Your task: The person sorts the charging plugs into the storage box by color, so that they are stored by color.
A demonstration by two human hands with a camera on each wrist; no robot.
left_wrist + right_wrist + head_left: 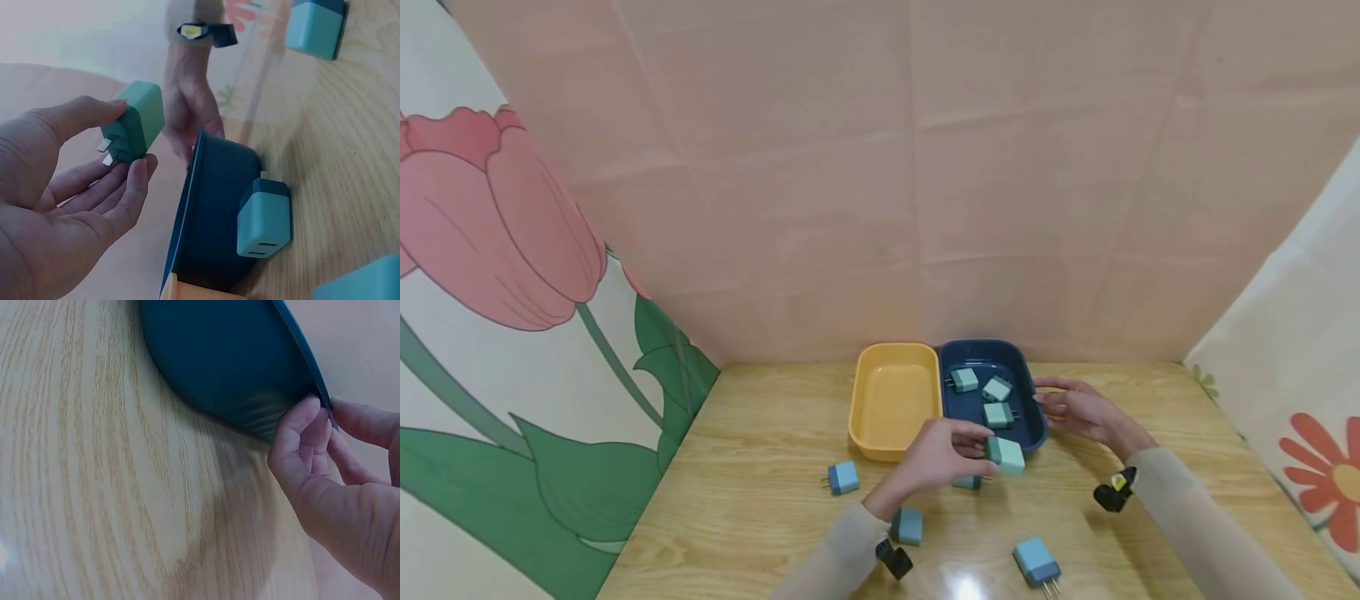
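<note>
1. A pinkish cloth [910, 183] hangs behind my wood-grain desk [760, 433], with flower-printed panels [512, 217] either side.
2. Three mint plug chargers [997, 389] already lie in the navy tray [991, 358].
3. My left hand [943, 454] pinches a fourth mint charger [1006, 456] by that tray's near edge; my right hand [1078, 412] pinches its rim.
4. Four blue chargers [844, 477] lie on the desk, outside the yellow tray [895, 400], apparently still unsorted.
</note>
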